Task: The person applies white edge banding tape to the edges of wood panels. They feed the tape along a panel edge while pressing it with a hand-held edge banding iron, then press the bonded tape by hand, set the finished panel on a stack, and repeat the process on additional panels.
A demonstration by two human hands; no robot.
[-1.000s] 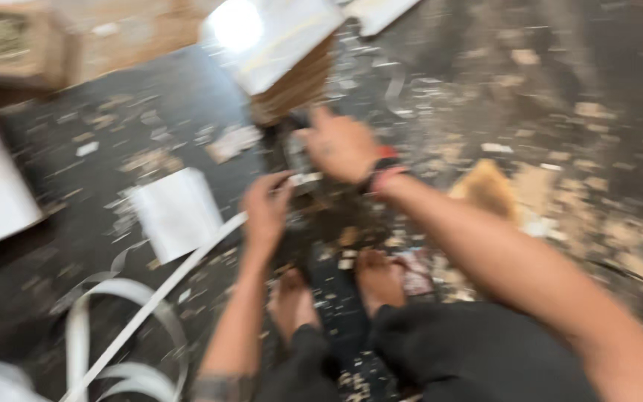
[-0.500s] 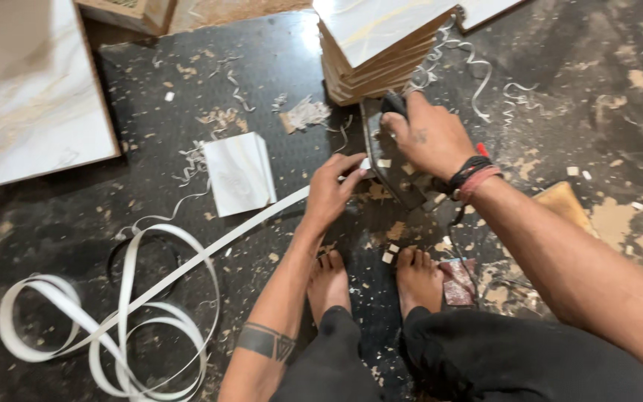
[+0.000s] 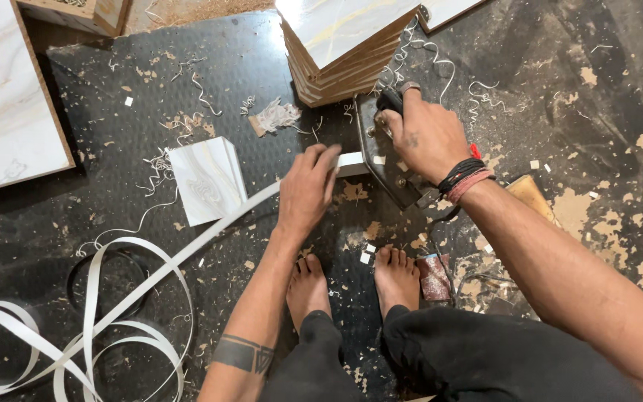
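The floor [image 3: 150, 89] is a dark textured mat, littered with curled shavings and pale chips. One stack of boards [image 3: 340, 52] stands at the top and one large white board [image 3: 1, 97] is cut off at the left edge. One small white panel [image 3: 206, 179] lies flat. One long white strip [image 3: 113, 298] loops at lower left and runs up under the left hand [image 3: 306, 190], whose flat grip presses it down. The right hand [image 3: 426, 138] has a closed grip on the handle of a black iron [image 3: 381, 160], mostly hidden beneath it. Two bare feet show below.
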